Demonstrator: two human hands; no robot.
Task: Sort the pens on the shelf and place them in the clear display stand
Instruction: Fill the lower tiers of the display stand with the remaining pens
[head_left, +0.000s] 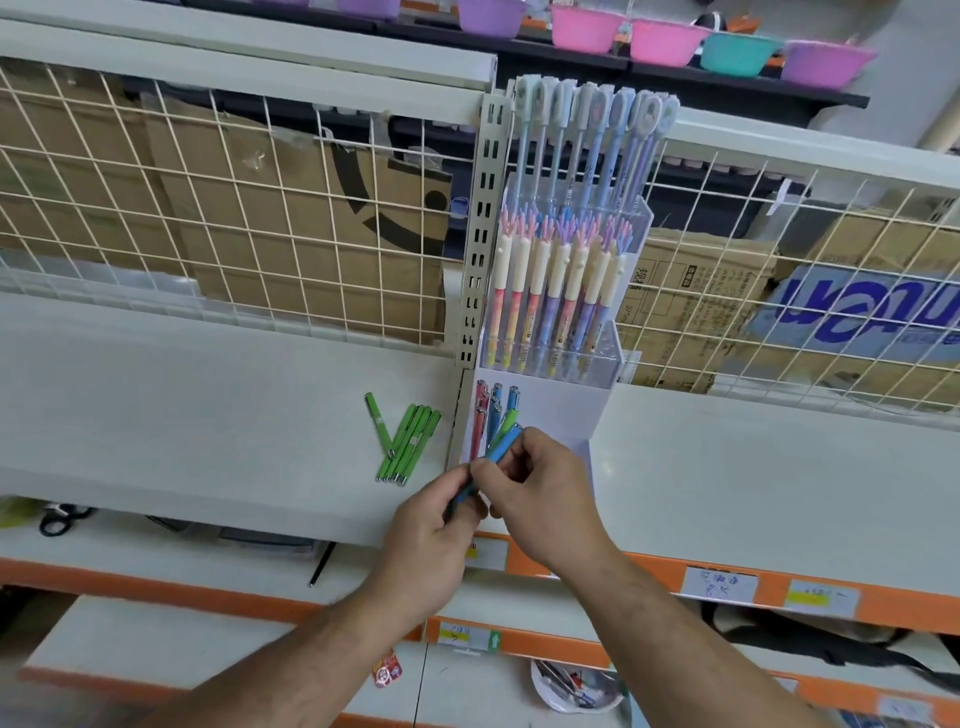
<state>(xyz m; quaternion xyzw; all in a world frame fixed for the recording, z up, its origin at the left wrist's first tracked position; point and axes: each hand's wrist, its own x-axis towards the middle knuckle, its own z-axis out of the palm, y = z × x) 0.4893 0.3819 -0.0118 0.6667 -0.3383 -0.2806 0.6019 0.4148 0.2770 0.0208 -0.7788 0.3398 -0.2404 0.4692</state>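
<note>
A clear display stand (582, 415) stands on the white shelf (208, 395), stepped in tiers. Its back tiers hold tall pastel pens (550, 291); its front low tier holds red and blue pens (491, 410). Both hands meet just in front of that tier. My right hand (540, 493) and my left hand (436, 530) are both shut on a blue pen (501, 447), which slants up toward the stand with a green pen beside it. Several green pens (408, 441) lie loose on the shelf to the left.
A wire grid back panel (234, 218) with cardboard boxes behind it closes the shelf's rear. A slotted metal upright (480, 234) stands left of the stand. Coloured bowls (665, 41) sit on the top shelf. Orange-edged lower shelves (727, 587) hold scissors and oddments.
</note>
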